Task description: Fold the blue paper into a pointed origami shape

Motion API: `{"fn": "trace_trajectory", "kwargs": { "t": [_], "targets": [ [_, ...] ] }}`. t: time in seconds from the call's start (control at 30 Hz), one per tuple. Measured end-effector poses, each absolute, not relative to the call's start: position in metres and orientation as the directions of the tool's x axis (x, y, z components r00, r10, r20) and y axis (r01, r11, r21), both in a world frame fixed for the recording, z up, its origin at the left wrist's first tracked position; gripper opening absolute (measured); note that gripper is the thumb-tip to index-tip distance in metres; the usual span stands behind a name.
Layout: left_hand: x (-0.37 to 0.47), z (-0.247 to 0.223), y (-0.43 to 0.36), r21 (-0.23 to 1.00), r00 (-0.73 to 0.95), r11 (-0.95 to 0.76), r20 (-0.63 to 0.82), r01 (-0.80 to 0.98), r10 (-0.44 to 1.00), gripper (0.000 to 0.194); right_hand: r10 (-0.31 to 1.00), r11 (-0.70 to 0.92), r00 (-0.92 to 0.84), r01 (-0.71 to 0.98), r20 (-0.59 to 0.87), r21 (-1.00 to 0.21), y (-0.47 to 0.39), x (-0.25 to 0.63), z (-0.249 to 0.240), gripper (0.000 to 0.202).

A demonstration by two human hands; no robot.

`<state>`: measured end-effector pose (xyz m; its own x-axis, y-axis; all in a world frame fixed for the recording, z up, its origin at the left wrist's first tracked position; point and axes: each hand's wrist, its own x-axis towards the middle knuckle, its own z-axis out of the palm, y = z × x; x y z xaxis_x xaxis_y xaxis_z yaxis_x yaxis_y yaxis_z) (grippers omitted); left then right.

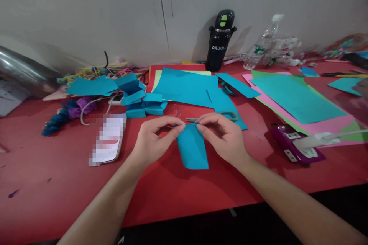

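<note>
Blue paper strip point(193, 151) lies between the two hands at the front middle of a red table point(161, 203); the left hand point(151, 138) pinches its far edge near one corner, the right hand point(228, 138) pinches near the other. It should handle as light, thin and easily creased or torn, so the fingertips are best kept along that edge. Scissors point(231, 115) lie just beyond, and a black bottle point(220, 44) stands by the pale grey wall point(115, 11).
</note>
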<state>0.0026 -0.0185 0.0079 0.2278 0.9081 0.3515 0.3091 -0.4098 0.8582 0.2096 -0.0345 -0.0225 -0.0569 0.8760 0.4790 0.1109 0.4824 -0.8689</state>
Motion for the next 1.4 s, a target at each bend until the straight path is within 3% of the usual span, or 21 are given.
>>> {"fn": "trace_trajectory", "kwargs": {
  "t": [0.27,0.6,0.8,1.07,1.27,1.4],
  "targets": [
    [0.003,0.005,-0.019,0.838,0.225,-0.435,0.377,0.331,0.898,0.007,0.922,0.381,-0.081,0.009,0.379,-0.925,-0.032,0.211,-0.021,0.001],
    [0.006,0.009,-0.020,0.843,0.242,-0.418,0.352,0.338,0.904,0.007,0.964,0.256,-0.044,-0.128,0.263,-0.958,-0.030,0.211,-0.021,0.018],
    [0.007,0.009,-0.020,0.877,0.256,-0.359,0.285,0.318,0.924,0.008,0.955,0.288,-0.056,-0.063,0.292,-0.956,-0.030,0.211,-0.021,0.009],
    [0.014,0.005,-0.019,0.946,0.288,-0.219,0.146,0.241,0.946,0.015,0.958,0.267,-0.081,-0.081,0.274,-0.960,-0.029,0.211,-0.022,0.014],
    [0.011,0.003,-0.019,0.940,0.252,-0.234,0.170,0.249,0.953,0.015,0.970,0.191,-0.129,-0.120,0.206,-0.974,-0.027,0.212,-0.023,0.025],
    [0.008,0.004,-0.018,0.936,0.221,-0.244,0.189,0.253,0.957,0.015,0.961,0.238,-0.128,-0.073,0.245,-0.969,-0.027,0.211,-0.026,0.014]
  ]
}}
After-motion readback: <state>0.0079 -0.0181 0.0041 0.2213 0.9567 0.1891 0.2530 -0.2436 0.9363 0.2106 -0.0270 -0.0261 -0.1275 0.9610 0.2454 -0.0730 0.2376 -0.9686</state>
